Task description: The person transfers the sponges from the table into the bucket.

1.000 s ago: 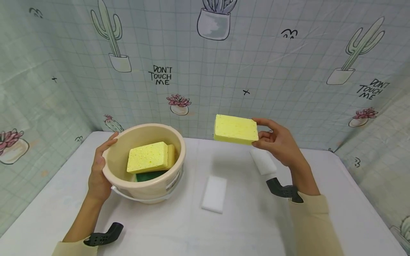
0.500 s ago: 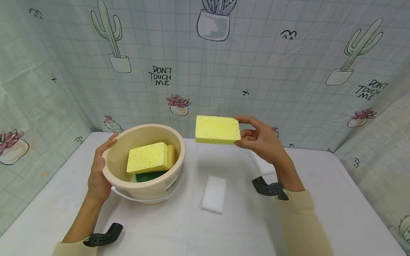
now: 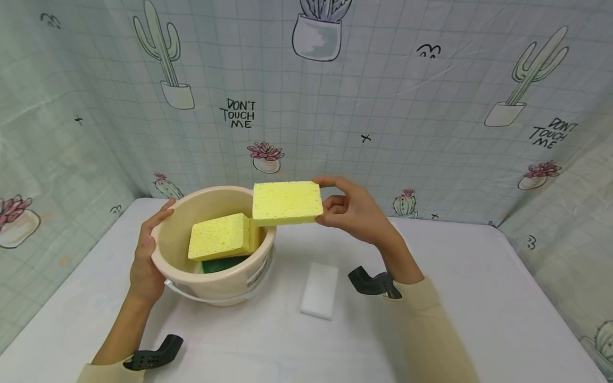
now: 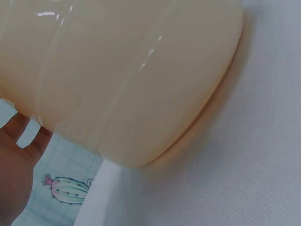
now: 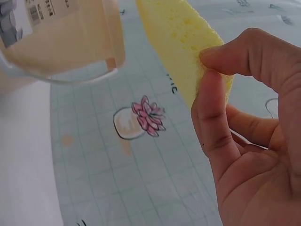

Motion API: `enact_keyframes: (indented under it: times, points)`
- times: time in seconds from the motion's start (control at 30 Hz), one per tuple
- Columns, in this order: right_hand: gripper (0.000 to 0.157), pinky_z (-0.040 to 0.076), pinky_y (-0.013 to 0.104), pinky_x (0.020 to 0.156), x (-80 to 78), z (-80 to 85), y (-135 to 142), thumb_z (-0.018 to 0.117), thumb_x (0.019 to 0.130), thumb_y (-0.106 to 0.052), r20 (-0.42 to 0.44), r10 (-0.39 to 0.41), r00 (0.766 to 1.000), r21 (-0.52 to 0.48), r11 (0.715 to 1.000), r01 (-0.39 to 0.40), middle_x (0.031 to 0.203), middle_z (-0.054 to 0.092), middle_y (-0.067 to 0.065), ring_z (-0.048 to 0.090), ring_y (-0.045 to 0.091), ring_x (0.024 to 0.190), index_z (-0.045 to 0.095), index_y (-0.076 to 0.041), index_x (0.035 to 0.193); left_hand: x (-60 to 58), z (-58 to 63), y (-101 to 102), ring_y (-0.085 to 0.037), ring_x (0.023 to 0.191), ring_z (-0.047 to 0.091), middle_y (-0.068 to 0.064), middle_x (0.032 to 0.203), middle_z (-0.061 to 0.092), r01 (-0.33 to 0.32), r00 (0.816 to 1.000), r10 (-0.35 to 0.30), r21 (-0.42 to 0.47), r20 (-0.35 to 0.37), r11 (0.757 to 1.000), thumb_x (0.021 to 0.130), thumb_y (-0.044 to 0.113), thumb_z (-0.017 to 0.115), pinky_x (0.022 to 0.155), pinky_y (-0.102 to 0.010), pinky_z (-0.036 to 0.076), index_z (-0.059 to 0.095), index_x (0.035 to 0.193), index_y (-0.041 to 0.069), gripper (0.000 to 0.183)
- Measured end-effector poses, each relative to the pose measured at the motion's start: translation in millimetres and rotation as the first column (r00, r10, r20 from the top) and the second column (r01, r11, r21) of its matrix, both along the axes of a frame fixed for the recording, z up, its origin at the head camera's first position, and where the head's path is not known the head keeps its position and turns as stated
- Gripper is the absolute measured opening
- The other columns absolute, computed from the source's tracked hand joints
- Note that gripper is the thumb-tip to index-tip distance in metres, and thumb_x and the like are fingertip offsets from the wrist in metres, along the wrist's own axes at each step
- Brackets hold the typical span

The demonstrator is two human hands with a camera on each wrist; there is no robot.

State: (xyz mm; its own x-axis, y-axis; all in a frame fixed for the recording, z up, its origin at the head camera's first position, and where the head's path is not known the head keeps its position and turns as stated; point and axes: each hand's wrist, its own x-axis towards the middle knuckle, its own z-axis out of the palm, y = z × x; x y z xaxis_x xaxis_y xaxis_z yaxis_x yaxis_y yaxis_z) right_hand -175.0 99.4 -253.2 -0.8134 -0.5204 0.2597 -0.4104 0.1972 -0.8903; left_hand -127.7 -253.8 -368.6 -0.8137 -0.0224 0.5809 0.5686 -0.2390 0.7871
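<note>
My left hand point(image 3: 146, 260) grips the rim of a cream bucket point(image 3: 210, 284) on the left of the table, fingers over the edge. In the left wrist view the bucket's smooth side point(image 4: 122, 80) fills much of the picture, its base at the white cloth. Inside lie two yellow sponges, the front one point(image 3: 219, 236) tilted, above a dark green piece point(image 3: 222, 264). My right hand point(image 3: 356, 213) pinches another yellow sponge point(image 3: 287, 203) by its right end, thumb and fingers on its edges. In the head view this sponge overlaps the bucket's right rim; the right wrist view shows its porous face point(image 5: 188, 37).
A flat white block point(image 3: 320, 291) lies on the white table point(image 3: 287, 351), right of the bucket. The bucket's white wire handle point(image 3: 210, 302) hangs down its front. Behind stands a grid-patterned curtain point(image 3: 306, 117) with cactus prints, which also closes off both sides.
My right hand has carried the yellow sponge leftward, from open space to the bucket's right rim. A second white block is now hidden behind the right wrist. The left hand and bucket stay put.
</note>
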Motion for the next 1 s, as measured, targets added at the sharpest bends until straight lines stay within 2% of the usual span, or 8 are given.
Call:
enact_keyframes:
  times: [0.2, 0.37, 0.53, 0.67, 0.8, 0.9, 1.0]
  points:
    - [0.058, 0.051, 0.031, 0.066, 1.3, 0.4, -22, 0.064, 0.072, 0.006, -0.015, 0.028, 0.999, 0.007, 1.0, -0.028, 0.102, 0.055, 0.009, 0.059, 0.026, 0.073, 0.044, -0.002, 0.126, 0.2, 0.0, -1, -0.024, 0.131, 0.012, -0.011, 0.146, 0.012, 0.002, 1.0, -0.002, -0.006, -0.005, 1.0, 0.092, 0.029, 0.032, 0.104, -0.026, 0.02, 0.032, 0.133, 0.002, 0.049]
    - [0.056, 0.051, 0.031, 0.066, 4.2, -0.8, -43, 0.063, 0.072, 0.006, -0.034, 0.073, 0.997, 0.018, 0.997, -0.072, 0.11, 0.051, 0.009, 0.059, 0.024, 0.073, 0.045, 0.0, 0.124, 0.6, 0.3, -1, -0.024, 0.131, 0.011, -0.011, 0.146, 0.011, 0.005, 1.0, -0.005, -0.005, 0.001, 1.0, 0.093, 0.029, 0.032, 0.104, -0.026, 0.02, 0.032, 0.134, 0.002, 0.049]
    - [0.056, 0.051, 0.03, 0.066, 4.7, -5.1, -58, 0.063, 0.072, 0.006, -0.016, 0.1, 0.995, 0.01, 0.995, -0.1, 0.103, 0.052, 0.01, 0.059, 0.024, 0.071, 0.044, 0.0, 0.124, 0.8, 0.6, -1, -0.023, 0.132, 0.011, -0.01, 0.146, 0.012, -0.007, 1.0, 0.007, -0.019, 0.014, 1.0, 0.093, 0.029, 0.032, 0.103, -0.025, 0.02, 0.032, 0.134, 0.003, 0.048]
    - [0.057, 0.052, 0.029, 0.065, -2.0, -14.4, -68, 0.065, 0.072, 0.005, 0.002, 0.102, 0.995, 0.019, 0.995, -0.102, 0.099, 0.051, 0.007, 0.059, 0.02, 0.07, 0.046, -0.004, 0.124, 0.6, 1.6, 0, -0.022, 0.132, 0.01, -0.009, 0.146, 0.012, -0.02, 1.0, 0.021, -0.036, 0.018, 0.999, 0.093, 0.029, 0.031, 0.103, -0.024, 0.021, 0.032, 0.134, 0.004, 0.048]
    - [0.059, 0.052, 0.027, 0.061, -10.3, -22.9, -81, 0.067, 0.07, 0.001, -0.043, 0.109, 0.993, 0.065, 0.992, -0.106, 0.097, 0.048, 0.004, 0.058, 0.015, 0.066, 0.046, -0.009, 0.124, 0.4, 2.7, 0, -0.022, 0.132, 0.01, -0.01, 0.146, 0.013, -0.023, 1.0, 0.024, -0.034, 0.018, 0.999, 0.093, 0.029, 0.031, 0.103, -0.024, 0.021, 0.032, 0.133, 0.003, 0.048]
    - [0.06, 0.051, 0.025, 0.058, -11.7, -23.3, -91, 0.067, 0.068, 0.0, -0.093, 0.118, 0.989, 0.102, 0.989, -0.109, 0.099, 0.046, 0.003, 0.057, 0.013, 0.064, 0.047, -0.009, 0.123, 0.4, 3.2, 0, -0.022, 0.132, 0.01, -0.01, 0.146, 0.013, -0.026, 1.0, 0.026, -0.035, 0.018, 0.999, 0.093, 0.029, 0.031, 0.103, -0.024, 0.02, 0.032, 0.133, 0.004, 0.048]
    - [0.061, 0.051, 0.024, 0.057, -10.9, -21.6, -99, 0.068, 0.068, 0.0, -0.105, 0.128, 0.986, 0.127, 0.985, -0.114, 0.1, 0.045, 0.003, 0.057, 0.011, 0.063, 0.046, -0.007, 0.124, 0.6, 3.4, 0, -0.022, 0.132, 0.009, -0.01, 0.146, 0.013, -0.027, 0.999, 0.028, -0.04, 0.018, 0.999, 0.092, 0.03, 0.032, 0.103, -0.024, 0.021, 0.032, 0.134, 0.004, 0.049]
